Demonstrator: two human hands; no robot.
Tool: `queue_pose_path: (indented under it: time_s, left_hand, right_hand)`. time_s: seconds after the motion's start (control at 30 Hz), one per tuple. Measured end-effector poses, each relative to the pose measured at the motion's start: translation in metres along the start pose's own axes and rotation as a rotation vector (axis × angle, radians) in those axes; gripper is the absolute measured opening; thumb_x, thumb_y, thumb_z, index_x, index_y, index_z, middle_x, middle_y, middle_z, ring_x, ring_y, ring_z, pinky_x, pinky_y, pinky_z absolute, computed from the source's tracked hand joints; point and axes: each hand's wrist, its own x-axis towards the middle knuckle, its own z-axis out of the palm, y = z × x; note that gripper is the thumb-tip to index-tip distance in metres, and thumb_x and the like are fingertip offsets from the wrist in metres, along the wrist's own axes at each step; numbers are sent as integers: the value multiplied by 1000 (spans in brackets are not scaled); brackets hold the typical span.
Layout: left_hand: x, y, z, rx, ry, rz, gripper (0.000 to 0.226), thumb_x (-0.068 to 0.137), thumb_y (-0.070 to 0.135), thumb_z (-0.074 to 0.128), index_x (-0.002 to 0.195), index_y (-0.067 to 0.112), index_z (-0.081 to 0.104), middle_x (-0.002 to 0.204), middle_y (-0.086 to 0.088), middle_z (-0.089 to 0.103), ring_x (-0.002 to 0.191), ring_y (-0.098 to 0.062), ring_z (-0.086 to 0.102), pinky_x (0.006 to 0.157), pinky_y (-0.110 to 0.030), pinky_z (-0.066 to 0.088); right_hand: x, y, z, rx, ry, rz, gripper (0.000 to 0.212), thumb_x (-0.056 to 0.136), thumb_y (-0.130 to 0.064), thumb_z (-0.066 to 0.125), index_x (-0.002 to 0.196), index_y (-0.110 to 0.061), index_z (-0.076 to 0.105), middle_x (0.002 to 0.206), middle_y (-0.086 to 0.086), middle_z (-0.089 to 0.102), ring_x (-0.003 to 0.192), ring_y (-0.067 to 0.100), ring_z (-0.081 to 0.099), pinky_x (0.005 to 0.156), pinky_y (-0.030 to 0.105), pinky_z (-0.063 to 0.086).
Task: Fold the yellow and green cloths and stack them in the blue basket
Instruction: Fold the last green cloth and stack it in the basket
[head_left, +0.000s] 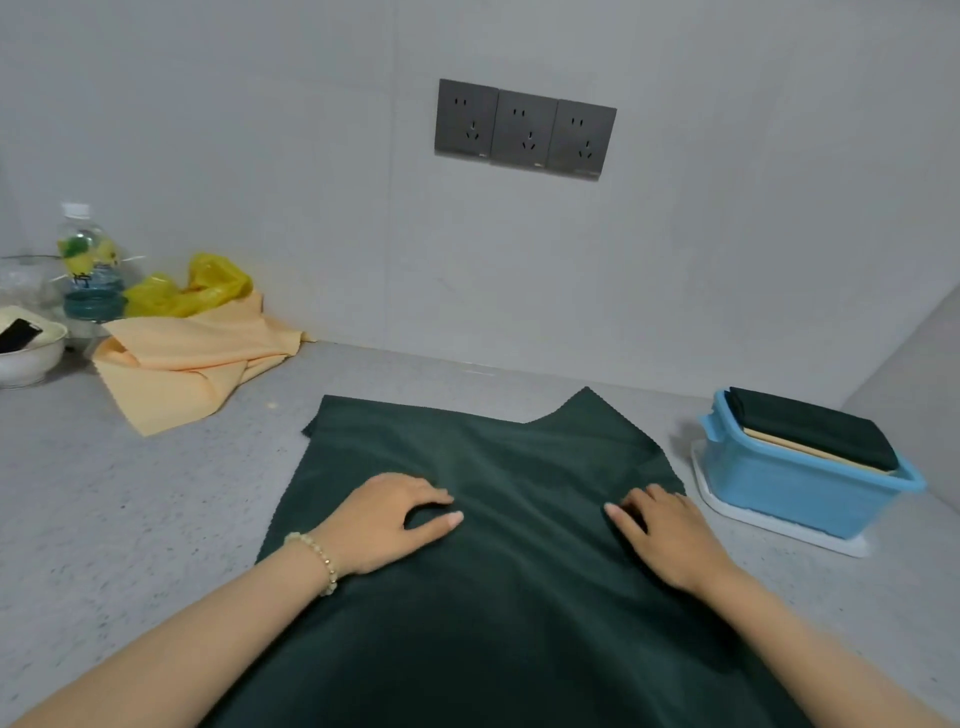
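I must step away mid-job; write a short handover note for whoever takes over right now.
Hands: left hand and right hand both rest on the green cloth, gripping nothing.
Things: that cloth lies spread unfolded on the counter; the yellow cloth lies crumpled at the back left; the blue basket stands at the right.
Done: a folded green cloth sits on a folded yellow cloth in the basket.
Left: fold both loose cloths, stack them there.

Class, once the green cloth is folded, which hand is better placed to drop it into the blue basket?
Probably the right hand: it rests on the green cloth on the side nearest the blue basket, which stands to the right. The left hand would have to cross over.
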Motion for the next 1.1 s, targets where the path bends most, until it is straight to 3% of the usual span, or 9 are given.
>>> queue_pose_path:
  time_s: [0.07, 0.13, 0.2, 0.27, 0.3, 0.4, 0.7, 0.93, 1.1]
  left_hand:
    - [1, 7, -12, 14, 172, 44, 59, 87, 72, 21, 104, 39, 66, 79, 20, 67, 75, 2, 55, 87, -9, 30]
    - [11, 12, -17, 21, 293, 50, 45, 93, 58, 29, 103, 35, 66, 70, 15, 61, 69, -3, 52, 87, -20, 39]
    - [24, 17, -10, -14, 286, -35, 42, 97, 49, 34, 129, 30, 54, 105, 13, 65, 98, -7, 55, 102, -32, 37]
    - [37, 19, 7, -19, 78, -185, 59, 98, 54, 29, 150, 28, 24, 152, 4, 33, 140, -18, 28, 118, -37, 16]
    - [41, 20, 18, -8, -29, -242, 63, 97, 58, 25, 153, 31, 11, 160, 5, 12, 147, -19, 9, 120, -40, 5]
    - [47, 13, 41, 76, -125, -276, 67, 94, 65, 17, 151, 37, -4, 160, 8, -8, 147, -17, -11, 119, -44, -9]
    - [53, -4, 48, 147, -109, -261, 74, 88, 75, 15, 150, 41, -5, 159, 12, -10, 146, -16, -14, 118, -44, -12]
    - [82, -25, 40, 137, -166, -287, 73, 87, 76, 19, 150, 43, 4, 160, 13, -5, 147, -15, -11, 118, -45, -10]
    - [108, -40, 34, 130, -198, -303, 73, 87, 75, 22, 150, 43, 5, 160, 12, -3, 147, -15, -7, 119, -45, -7]
  right_hand:
    - [7, -1, -14, 89, 62, 16, 47, 96, -51, 33, 77, -18, 60, 78, -4, 57, 82, 23, 57, 82, 32, 39]
    - [25, -4, -21, 191, 63, 3, 40, 99, -42, 37, 92, -15, 65, 94, 2, 64, 94, 24, 60, 83, 33, 42]
    - [44, -13, -21, 297, 25, -44, 35, 101, -34, 38, 120, -17, 62, 125, 3, 59, 119, 19, 51, 100, 30, 38]
    - [62, -25, -16, 341, -73, -89, 40, 102, -33, 34, 138, -20, 48, 149, 2, 38, 139, 16, 31, 113, 28, 22]
    - [69, -32, -11, 333, -128, -105, 42, 103, -34, 30, 142, -23, 43, 155, 1, 28, 144, 15, 22, 117, 29, 15]
    - [87, -48, 6, 262, -276, -145, 46, 104, -40, 18, 147, -30, 31, 159, -3, 16, 147, 14, 9, 120, 36, 3]
    - [131, -40, 32, 120, -307, 98, 57, 100, -51, 10, 152, -29, 1, 160, -6, -7, 147, 16, -7, 118, 45, -5]
    - [119, -48, 15, 204, -94, 43, 56, 101, -48, 23, 152, -28, 10, 160, -4, 0, 148, 18, -3, 119, 43, -1]
    - [54, -54, 17, 237, -305, -12, 56, 95, -61, 21, 148, -45, 10, 159, -15, -4, 147, 20, -8, 118, 42, -4]
